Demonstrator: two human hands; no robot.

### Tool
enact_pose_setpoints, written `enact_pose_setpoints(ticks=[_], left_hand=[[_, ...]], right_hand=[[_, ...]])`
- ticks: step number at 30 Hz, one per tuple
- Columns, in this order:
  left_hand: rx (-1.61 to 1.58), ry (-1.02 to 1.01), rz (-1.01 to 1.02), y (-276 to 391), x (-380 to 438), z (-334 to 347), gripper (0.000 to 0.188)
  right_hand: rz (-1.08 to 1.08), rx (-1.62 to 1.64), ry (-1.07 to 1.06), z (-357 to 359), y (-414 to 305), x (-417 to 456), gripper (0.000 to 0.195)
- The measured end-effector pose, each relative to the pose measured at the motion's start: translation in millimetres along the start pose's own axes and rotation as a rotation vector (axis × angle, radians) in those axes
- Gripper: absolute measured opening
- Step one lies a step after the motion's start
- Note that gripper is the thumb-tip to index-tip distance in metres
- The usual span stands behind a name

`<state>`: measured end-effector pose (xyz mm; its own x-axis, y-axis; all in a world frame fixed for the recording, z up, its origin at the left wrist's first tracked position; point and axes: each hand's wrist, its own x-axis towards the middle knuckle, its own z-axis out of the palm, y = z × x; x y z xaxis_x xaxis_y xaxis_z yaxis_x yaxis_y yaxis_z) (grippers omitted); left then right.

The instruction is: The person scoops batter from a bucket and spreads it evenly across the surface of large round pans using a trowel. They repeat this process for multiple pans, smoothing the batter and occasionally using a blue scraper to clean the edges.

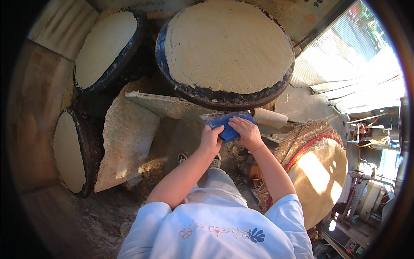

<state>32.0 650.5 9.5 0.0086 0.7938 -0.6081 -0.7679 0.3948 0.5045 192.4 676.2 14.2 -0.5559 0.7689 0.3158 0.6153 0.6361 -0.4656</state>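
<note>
Both hands are on a blue folded sheet or flat pad (228, 125), just below the near rim of a large round dark vat (223, 102). My left hand (211, 137) grips its left end, thumb on top. My right hand (245, 132) lies over its right part, fingers bent across the top face. Pale, thick, batter-like material (226, 48) fills the vat nearly to its rim. A pale rolled piece (269, 118) lies just right of the blue piece. Whatever is beneath the blue piece is hidden.
Two more round vats (106, 51) (71, 150) with pale contents stand at the left. A crusted pale sheet (129, 139) leans nearby. At the right is a wide basket with a red rim band (299, 152) and pale contents. My shoes (216, 160) are on the dark floor below.
</note>
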Motion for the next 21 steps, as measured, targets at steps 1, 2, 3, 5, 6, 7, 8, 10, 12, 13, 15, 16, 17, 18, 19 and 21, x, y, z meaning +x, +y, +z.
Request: enact_pose_setpoints(ticks=[1, 2, 3, 5, 6, 7, 8, 10, 12, 13, 15, 16, 17, 18, 19, 21], left_hand=[[0.010, 0.026, -0.002, 0, 4, 2, 0.035], [0.005, 0.021, 0.009, 0, 2, 1, 0.034], [-0.002, 0.020, 0.014, 2, -7, 4, 0.033], [0.005, 0.021, 0.018, 5, -14, 8, 0.032], [0.020, 0.024, 0.023, 9, -15, 10, 0.032], [0.035, 0.027, 0.027, 12, -14, 11, 0.031], [0.039, 0.011, -0.011, 10, -5, 6, 0.030], [0.037, 0.086, 0.021, 4, 6, 4, 0.030], [0.031, 0.101, 0.039, 3, 8, 6, 0.029], [0.026, 0.086, 0.031, 8, -2, 10, 0.028], [0.019, 0.066, 0.014, 9, -4, 6, 0.028], [0.024, 0.056, 0.006, 11, 5, 2, 0.028], [0.029, 0.046, -0.003, 9, 11, -3, 0.028], [0.033, 0.099, 0.021, 9, 11, 2, 0.028], [0.036, 0.094, 0.032, 12, 5, 6, 0.028], [0.038, 0.085, 0.049, 19, -10, 10, 0.027]], right_hand=[[-0.016, -0.009, -0.006, 0, 3, 0, 0.056], [-0.033, -0.018, -0.012, 0, 4, 0, 0.057], [-0.045, -0.026, -0.024, -2, 4, -1, 0.058], [-0.037, -0.004, 0.001, -6, -5, -3, 0.057], [-0.037, 0.010, 0.015, -7, -10, -2, 0.057], [-0.010, 0.007, 0.013, -5, -9, -2, 0.056], [0.017, 0.004, 0.010, -1, -5, -1, 0.054], [0.042, 0.001, 0.011, 1, -2, 4, 0.052], [0.048, 0.007, 0.006, 1, -2, 5, 0.050], [0.041, 0.001, 0.012, 1, -4, 3, 0.049], [0.016, -0.011, 0.022, -2, -8, 4, 0.048], [0.021, -0.016, 0.022, 0, -6, 5, 0.048], [0.027, -0.022, 0.022, 3, -3, 7, 0.047], [0.032, -0.029, 0.029, 6, 0, 10, 0.047], [0.034, -0.016, 0.026, 3, -4, 11, 0.047], [0.041, 0.009, 0.014, -4, -15, 10, 0.047]])
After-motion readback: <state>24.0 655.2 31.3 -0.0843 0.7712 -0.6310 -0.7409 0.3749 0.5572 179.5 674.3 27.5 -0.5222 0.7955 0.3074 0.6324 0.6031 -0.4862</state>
